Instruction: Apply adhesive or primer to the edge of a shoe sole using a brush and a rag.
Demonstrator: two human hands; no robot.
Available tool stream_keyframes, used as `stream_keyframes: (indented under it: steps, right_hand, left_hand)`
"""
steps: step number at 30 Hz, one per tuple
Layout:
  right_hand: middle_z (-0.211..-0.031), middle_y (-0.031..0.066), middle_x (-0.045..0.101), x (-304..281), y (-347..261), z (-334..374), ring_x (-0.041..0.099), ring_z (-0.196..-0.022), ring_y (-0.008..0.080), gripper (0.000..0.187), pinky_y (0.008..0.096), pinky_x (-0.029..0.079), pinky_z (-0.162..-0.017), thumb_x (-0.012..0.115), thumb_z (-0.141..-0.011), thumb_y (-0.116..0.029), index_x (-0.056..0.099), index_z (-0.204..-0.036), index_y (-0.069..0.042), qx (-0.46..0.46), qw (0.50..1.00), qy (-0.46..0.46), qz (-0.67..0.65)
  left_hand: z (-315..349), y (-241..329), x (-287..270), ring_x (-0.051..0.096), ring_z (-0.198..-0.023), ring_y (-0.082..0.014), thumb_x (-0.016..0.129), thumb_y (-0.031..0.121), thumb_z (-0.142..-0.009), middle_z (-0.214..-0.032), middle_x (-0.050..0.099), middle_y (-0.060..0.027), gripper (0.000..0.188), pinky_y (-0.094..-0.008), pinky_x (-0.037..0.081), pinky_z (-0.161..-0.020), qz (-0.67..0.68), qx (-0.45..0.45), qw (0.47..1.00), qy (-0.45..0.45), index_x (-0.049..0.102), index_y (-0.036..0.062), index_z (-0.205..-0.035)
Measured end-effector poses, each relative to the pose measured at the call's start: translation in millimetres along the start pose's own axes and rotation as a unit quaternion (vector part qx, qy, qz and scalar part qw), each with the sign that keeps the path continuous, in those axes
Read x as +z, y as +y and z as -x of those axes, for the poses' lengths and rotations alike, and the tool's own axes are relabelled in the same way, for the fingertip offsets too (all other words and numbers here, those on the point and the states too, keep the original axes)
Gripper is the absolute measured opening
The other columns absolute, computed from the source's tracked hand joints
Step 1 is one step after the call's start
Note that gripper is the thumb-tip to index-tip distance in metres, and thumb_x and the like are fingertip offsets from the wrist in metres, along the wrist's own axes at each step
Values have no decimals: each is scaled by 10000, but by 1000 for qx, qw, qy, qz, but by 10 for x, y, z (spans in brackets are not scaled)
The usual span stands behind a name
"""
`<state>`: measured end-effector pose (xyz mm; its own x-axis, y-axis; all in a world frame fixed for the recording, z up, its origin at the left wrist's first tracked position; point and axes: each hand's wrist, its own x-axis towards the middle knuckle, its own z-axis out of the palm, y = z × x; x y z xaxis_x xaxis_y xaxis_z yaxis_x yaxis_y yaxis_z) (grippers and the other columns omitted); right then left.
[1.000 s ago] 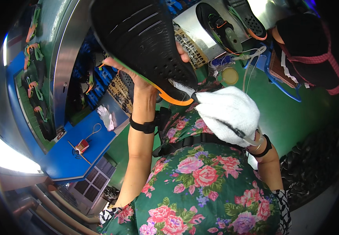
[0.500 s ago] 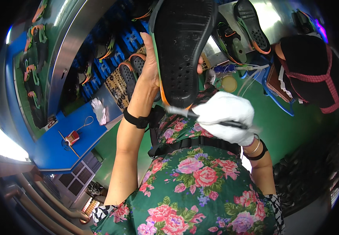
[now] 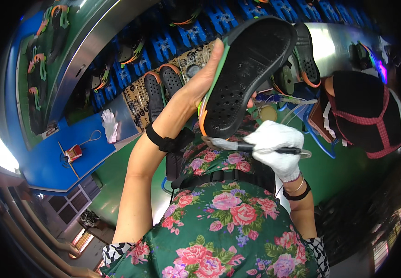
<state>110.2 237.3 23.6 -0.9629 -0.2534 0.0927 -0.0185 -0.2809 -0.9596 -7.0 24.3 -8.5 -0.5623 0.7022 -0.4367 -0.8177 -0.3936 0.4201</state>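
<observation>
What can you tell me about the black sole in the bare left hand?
The black, rubbery-looking shoe sole has small round holes toward its lower end, with green and orange edging on its left. It's tilted, upper end leaning right, gripped by the bare left hand. A black-handled brush reaches its lower rim; contact is unclear.

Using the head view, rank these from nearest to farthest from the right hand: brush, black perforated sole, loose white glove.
1. Brush, gripped in the right hand.
2. Black perforated sole, held in the left hand.
3. Loose white glove, far left.
</observation>
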Motion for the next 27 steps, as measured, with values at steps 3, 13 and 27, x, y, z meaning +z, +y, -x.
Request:
stream_keyframes:
  steps: [3, 13, 27]
  right_hand:
    - [-919, 177, 773, -50, 38, 8, 727, -804, 291, 124, 382, 560, -746, 785, -712, 46, 758, -823, -3, -25, 997, 29, 70]
    - [-887, 152, 768, 43, 60, 64, 741, -822, 279, 132, 367, 588, -752, 814, -734, 55, 767, -832, -19, -67, 977, 41, 199]
    - [-1008, 88, 788, 31, -140, -226, 744, -855, 251, 288, 343, 589, -739, 848, -726, -25, 807, -1007, -70, -149, 940, -204, 231]
  left_hand:
    - [31, 31, 80, 762, -744, -293, 433, 848, -879, -908, 726, -202, 967, -416, 671, -668, -42, -10, 998, 34, 611, -16, -1275]
    - [-11, 41, 144, 748, -665, -301, 400, 804, -943, -860, 721, -199, 909, -396, 653, -593, -69, -44, 995, 60, 621, -23, -1248]
    - [5, 63, 54, 759, -668, -301, 476, 757, -951, -898, 732, -229, 880, -412, 673, -599, -53, -99, 994, 3, 621, -63, -1236]
